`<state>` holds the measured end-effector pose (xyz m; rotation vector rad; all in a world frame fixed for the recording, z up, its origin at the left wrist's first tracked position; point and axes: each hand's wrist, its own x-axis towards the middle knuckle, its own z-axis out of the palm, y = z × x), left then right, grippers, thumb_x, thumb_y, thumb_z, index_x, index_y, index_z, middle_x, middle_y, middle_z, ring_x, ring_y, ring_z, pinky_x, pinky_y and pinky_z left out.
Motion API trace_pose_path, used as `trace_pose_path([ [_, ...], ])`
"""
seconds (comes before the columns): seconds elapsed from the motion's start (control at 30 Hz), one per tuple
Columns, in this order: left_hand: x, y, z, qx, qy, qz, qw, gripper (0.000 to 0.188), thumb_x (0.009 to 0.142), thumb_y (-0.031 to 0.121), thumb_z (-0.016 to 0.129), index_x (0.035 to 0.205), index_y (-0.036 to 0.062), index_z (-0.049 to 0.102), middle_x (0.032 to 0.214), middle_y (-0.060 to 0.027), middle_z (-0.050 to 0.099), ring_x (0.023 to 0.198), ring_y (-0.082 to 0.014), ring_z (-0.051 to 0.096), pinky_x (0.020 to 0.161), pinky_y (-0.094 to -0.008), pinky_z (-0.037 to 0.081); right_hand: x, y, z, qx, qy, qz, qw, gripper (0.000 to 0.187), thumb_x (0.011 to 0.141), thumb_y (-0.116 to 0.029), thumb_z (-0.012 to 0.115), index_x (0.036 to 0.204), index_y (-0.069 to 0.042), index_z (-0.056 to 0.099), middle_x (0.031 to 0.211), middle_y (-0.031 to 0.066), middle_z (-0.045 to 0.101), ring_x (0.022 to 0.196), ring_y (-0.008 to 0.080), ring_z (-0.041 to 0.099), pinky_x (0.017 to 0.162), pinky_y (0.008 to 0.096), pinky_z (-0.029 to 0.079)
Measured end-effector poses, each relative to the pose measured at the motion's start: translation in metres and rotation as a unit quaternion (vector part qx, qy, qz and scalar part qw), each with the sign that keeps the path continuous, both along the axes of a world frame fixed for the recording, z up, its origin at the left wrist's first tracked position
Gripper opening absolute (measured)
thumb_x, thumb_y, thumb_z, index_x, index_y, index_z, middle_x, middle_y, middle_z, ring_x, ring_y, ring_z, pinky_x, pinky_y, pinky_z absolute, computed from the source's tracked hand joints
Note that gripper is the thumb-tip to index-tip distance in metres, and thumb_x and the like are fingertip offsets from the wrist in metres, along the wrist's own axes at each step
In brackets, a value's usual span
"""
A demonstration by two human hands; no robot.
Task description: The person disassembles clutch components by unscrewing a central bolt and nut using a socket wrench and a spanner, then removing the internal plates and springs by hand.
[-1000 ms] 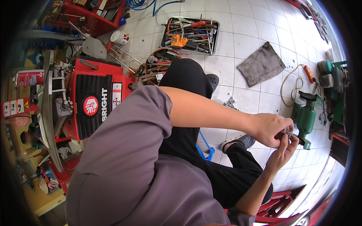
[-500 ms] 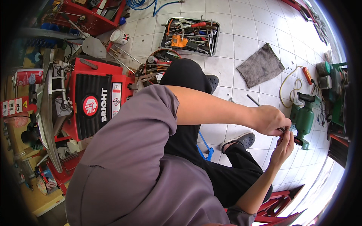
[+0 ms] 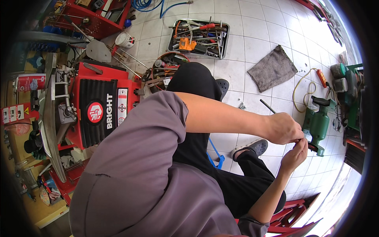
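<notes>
My left hand (image 3: pixel 283 128), on the end of the long bare arm, is closed around a thin dark metal rod (image 3: pixel 268 106). One end of the rod sticks out behind the fist, over the floor tiles. Just below it my right hand (image 3: pixel 295 156) is closed, its fingertips pinched together against the left hand's fingers. What lies between those fingertips is hidden. Right beyond both hands stands a green bench grinder (image 3: pixel 318 122) on the floor, its dark wheel (image 3: pixel 313 147) close to my fingers.
A tray of hand tools (image 3: pixel 226 41) and a round tool basket (image 3: pixel 173 59) lie on the tiles. A grey cloth (image 3: pixel 273 68), several small metal pieces (image 3: pixel 242 106) and a yellow cord (image 3: pixel 295 93) lie nearby. A red machine (image 3: pixel 85 75) stands left.
My left hand has turned slightly and its fingers now meet the right fingertips. The rod's near end, glimpsed between the hands before, is now hidden.
</notes>
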<state>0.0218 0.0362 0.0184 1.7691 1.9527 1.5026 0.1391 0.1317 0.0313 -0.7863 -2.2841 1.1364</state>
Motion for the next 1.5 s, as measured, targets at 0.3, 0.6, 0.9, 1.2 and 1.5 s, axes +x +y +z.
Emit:
trace_pose_path([
  [0.3,-0.003,0.001,-0.001,-0.023,0.022,-0.004,0.999,0.014,0.08,0.021,0.062,0.077,0.0076,0.06,0.069,-0.0064,0.061,0.062,-0.0264,0.061,0.058,-0.0371,0.048,-0.003,-0.003,0.002,0.055,-0.011,-0.01,0.998,0.036,0.098,-0.02,0.034,0.071,0.002,0.043,0.063,0.0061,0.042,0.06,0.0154,0.039,0.057,0.0284,0.035],
  [0.6,-0.004,0.002,-0.004,0.017,0.039,0.013,0.999,0.018,0.079,0.026,0.064,0.082,0.0091,0.06,0.072,-0.0046,0.062,0.068,-0.024,0.062,0.063,-0.0356,0.045,-0.002,0.009,-0.003,0.007,-0.002,-0.003,1.0,0.035,0.097,-0.02,0.037,0.072,0.003,0.048,0.065,0.0032,0.046,0.062,0.0108,0.04,0.056,0.0261,0.034],
  [0.9,0.019,-0.015,0.005,-0.039,-0.028,0.039,0.998,0.015,0.083,0.024,0.059,0.077,0.0103,0.062,0.072,-0.003,0.063,0.073,-0.0227,0.062,0.07,-0.0393,0.043,0.004,-0.002,0.005,0.091,-0.036,0.011,0.995,0.042,0.096,-0.029,0.037,0.08,0.005,0.055,0.072,0.0126,0.059,0.065,0.0206,0.052,0.062,0.0327,0.042],
  [1.2,0.035,-0.08,0.037,-0.033,-0.072,0.029,0.996,0.017,0.078,0.022,0.064,0.075,0.0056,0.065,0.068,-0.012,0.064,0.065,-0.0335,0.061,0.06,-0.043,0.047,0.024,-0.046,0.033,0.168,-0.047,0.125,0.977,0.042,0.098,-0.028,0.034,0.077,0.004,0.051,0.069,0.0168,0.056,0.062,0.0281,0.053,0.06,0.0378,0.041],
  [1.5,0.063,-0.133,0.075,0.063,-0.249,0.051,0.965,0.021,0.084,0.018,0.06,0.094,-0.0004,0.063,0.072,-0.013,0.065,0.064,-0.0238,0.064,0.06,-0.033,0.049,0.046,-0.069,0.072,0.09,-0.021,0.205,0.974,0.042,0.1,-0.031,0.034,0.086,0.004,0.053,0.074,0.0082,0.055,0.066,0.0168,0.047,0.059,0.0342,0.035],
])
